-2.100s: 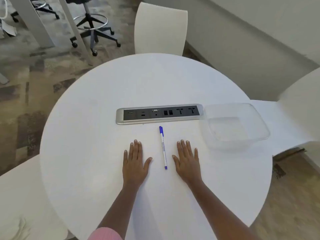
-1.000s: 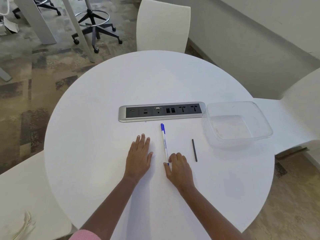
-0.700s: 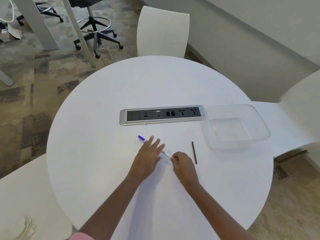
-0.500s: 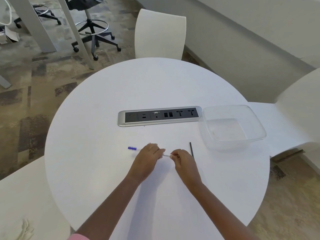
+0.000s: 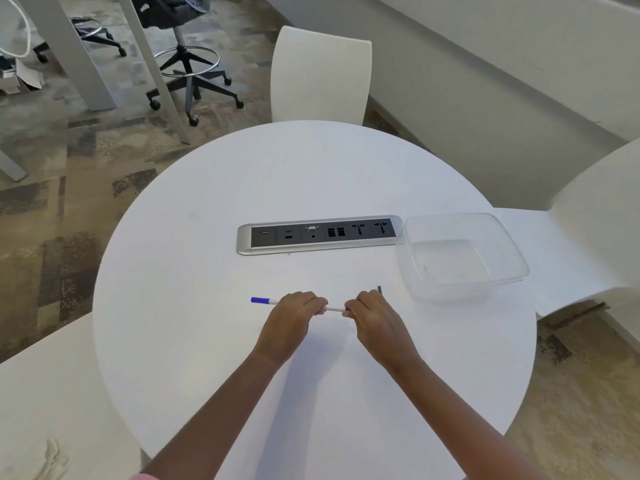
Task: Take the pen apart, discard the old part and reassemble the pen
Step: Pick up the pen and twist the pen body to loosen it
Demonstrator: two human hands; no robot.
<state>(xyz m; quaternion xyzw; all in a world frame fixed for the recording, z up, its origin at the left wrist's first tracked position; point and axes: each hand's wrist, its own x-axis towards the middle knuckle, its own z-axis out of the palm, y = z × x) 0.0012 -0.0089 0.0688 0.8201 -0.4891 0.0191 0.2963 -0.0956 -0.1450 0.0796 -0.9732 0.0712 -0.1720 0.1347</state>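
A white pen [image 5: 333, 309] with a blue cap [image 5: 260, 300] is held level just above the round white table [image 5: 207, 237], cap end pointing left. My left hand [image 5: 294, 320] grips its barrel near the middle. My right hand [image 5: 372, 322] pinches the right end, where a bit of blue shows. A thin dark stick [image 5: 379, 289] lies on the table behind my right hand, mostly hidden by it. A clear plastic tub [image 5: 460, 258] stands at the right.
A silver socket strip [image 5: 318, 235] is set into the table's middle. White chairs stand at the far side [image 5: 320, 74], at the right [image 5: 595, 216] and at the near left [image 5: 45, 393]. A black office chair [image 5: 183, 64] is on the floor beyond.
Both hands lay flat beside the pen. They then turned it sideways and picked it up, the left on the barrel, the right on the end. The dark stick came into view when my right hand moved.
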